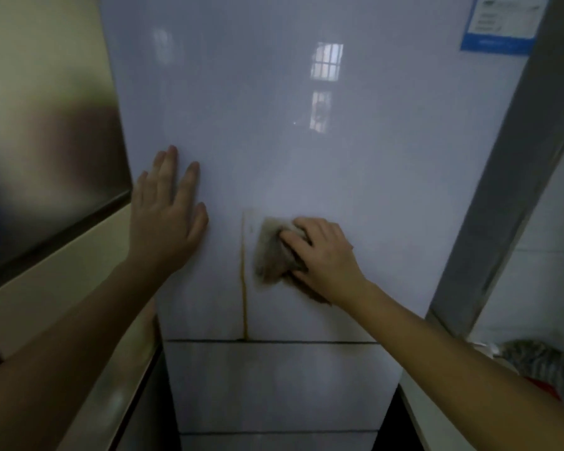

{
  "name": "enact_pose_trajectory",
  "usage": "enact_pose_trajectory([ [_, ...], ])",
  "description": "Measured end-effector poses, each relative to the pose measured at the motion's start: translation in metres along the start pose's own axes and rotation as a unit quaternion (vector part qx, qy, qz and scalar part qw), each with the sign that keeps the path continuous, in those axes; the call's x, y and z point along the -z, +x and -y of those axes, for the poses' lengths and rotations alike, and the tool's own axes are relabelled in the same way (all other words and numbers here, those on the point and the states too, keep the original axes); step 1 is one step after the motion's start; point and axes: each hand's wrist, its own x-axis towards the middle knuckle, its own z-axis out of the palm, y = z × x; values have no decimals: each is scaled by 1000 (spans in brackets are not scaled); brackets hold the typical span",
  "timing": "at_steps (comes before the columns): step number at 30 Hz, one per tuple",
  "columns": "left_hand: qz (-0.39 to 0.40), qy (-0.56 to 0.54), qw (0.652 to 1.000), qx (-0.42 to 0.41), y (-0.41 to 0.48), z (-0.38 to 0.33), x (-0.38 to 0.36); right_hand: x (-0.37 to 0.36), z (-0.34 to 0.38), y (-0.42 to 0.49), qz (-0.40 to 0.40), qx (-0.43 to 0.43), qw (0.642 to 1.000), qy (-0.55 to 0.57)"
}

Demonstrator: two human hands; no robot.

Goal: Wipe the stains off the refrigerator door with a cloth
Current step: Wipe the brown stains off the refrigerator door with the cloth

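Both hands meet the refrigerator door (274,125) in the head view: the left hand (166,209) lies flat with straight fingers, and the right hand (323,255) curls its fingers over the cloth (272,255), pressing it to the door. A thin brown stain (243,281) runs vertically just left of the cloth, between the hands. The right hand is nearer, so the wipe likely needs a short leftward shift, then strokes along the stain

Cloth (270,253) half hidden; label (502,24) txt blurred.
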Motion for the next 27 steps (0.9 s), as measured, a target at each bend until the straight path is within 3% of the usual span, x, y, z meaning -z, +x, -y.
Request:
enact_pose_trajectory([
  [10,-8,-16,1000,-20,-27,17,-16,22,4,95,-88,-107,989,43],
  [17,22,-4,998,-64,-63,23,-22,-22,45,27,1,-9,1000,6],
  [20,36,-1,997,-63,-63,23,-20,-25,48,0,41,-7,999,11],
  [27,52,-10,997,-55,-64,22,-16,1,32,42,-16,-74,997,18],
])
